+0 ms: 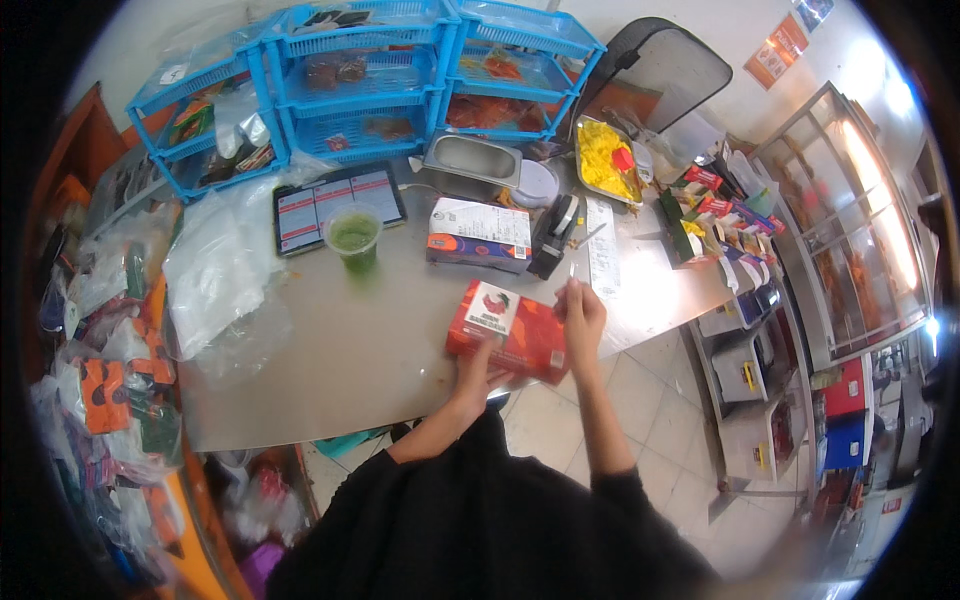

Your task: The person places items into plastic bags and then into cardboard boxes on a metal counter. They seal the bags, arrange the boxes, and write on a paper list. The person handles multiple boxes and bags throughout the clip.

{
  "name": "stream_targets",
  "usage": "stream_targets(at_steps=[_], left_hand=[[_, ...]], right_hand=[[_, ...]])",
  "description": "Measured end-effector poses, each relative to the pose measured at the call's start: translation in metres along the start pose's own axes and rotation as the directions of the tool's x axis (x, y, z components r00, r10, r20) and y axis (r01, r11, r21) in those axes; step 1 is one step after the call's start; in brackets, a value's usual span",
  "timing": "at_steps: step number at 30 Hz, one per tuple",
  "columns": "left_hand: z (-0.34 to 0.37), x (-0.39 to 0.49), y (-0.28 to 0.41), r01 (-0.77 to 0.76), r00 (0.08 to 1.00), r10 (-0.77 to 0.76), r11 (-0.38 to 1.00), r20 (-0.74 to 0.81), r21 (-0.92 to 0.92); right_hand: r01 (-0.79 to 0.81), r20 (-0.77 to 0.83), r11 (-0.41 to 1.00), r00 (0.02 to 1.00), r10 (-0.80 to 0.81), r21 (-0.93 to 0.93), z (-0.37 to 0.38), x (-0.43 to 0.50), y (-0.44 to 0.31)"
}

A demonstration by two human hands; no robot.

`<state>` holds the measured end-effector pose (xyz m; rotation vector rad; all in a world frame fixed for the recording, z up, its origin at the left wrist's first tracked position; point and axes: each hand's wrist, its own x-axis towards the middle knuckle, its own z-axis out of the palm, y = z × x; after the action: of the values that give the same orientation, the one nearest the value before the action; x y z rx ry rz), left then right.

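Note:
A red food box (525, 341) with a white printed panel is tilted near the front edge of the steel table. My left hand (476, 379) grips it from the near side, with the thumb on top. Close to the box's right end, my right hand (583, 311) has its fingers pinched together. A small pale strip (574, 268), perhaps clear tape, pokes up from those fingertips. Just beyond stands a black tape dispenser (553, 238). To its left sits a second box (480, 236), purple and orange, with a paper receipt on top.
A plastic cup of green drink (353, 238) stands before a tablet (337, 202). Clear plastic bags (217, 270) lie on the left. Blue tiered racks (356, 97) line the back. A long receipt (602, 251) and a tray of yellow packets (604, 161) are at the right.

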<state>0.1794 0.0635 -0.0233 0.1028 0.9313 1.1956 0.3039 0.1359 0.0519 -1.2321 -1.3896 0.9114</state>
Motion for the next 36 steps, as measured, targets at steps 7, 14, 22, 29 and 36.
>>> stream_targets(at_steps=[7,14,22,29,36], left_hand=[[0.015,-0.017,0.02,0.071,0.997,-0.073,0.986,-0.008,-0.148],[0.011,-0.023,0.006,-0.045,0.981,0.016,0.988,-0.193,-0.147],[-0.008,-0.024,0.004,-0.223,0.962,0.165,0.935,-0.218,-0.277],[-0.017,-0.026,0.002,-0.331,0.931,0.281,0.919,-0.233,-0.213],[-0.014,-0.061,0.005,-0.385,0.913,0.361,0.916,-0.189,-0.11]], right_hand=[[0.051,-0.059,0.986,0.996,-0.061,-0.158,0.043,-0.096,0.011],[-0.329,-0.065,0.941,0.94,0.334,0.082,0.059,-0.106,0.035],[-0.088,0.087,0.996,0.992,0.09,-0.025,0.065,-0.117,0.031],[-0.264,0.286,0.964,0.926,0.245,0.03,0.061,-0.117,0.026],[0.115,0.096,0.992,0.989,-0.111,-0.042,0.06,-0.124,0.063]])
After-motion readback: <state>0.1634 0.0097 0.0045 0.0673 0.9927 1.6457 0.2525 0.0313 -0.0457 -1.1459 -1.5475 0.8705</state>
